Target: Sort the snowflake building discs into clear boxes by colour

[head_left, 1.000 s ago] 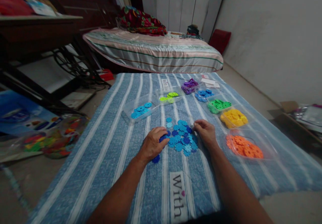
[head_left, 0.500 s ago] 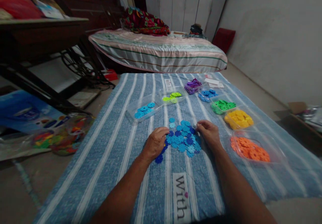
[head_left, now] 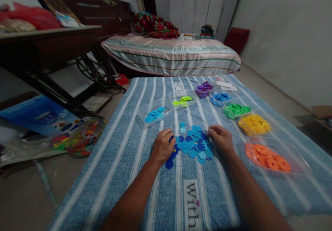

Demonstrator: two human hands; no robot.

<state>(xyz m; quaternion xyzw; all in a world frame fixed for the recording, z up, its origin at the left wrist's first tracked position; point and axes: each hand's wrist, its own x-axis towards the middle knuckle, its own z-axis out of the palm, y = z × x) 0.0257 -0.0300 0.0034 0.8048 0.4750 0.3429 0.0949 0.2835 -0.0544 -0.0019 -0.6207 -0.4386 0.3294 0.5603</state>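
A loose pile of light and dark blue flower-shaped plastic discs (head_left: 193, 148) lies on the striped cloth between my hands. My left hand (head_left: 162, 146) is at the pile's left side, fingers closed, with a dark blue disc (head_left: 171, 139) between thumb and forefinger. Just beneath it, several dark blue discs (head_left: 169, 163) form a small group, with a speck of yellow among them. On the right edge of the pile is my right hand (head_left: 221, 139), its fingers bent together; whatever they hold, if anything, is too small to make out. Two light blue discs (head_left: 182, 127) lie beyond the pile.
Clear tubs arc around the pile: light blue discs (head_left: 155, 114), lime (head_left: 183, 101), purple (head_left: 204, 88), blue (head_left: 220, 98), green (head_left: 236, 109), yellow (head_left: 254, 124) and orange (head_left: 268, 157). White papers (head_left: 226, 85) lie at the far right. A bed (head_left: 171, 56) stands beyond the table.
The view has turned slightly left, so everything sits farther right. My left hand has drawn back a little from the pile, showing the dark blue disc. My right hand stays by the pile's edge.
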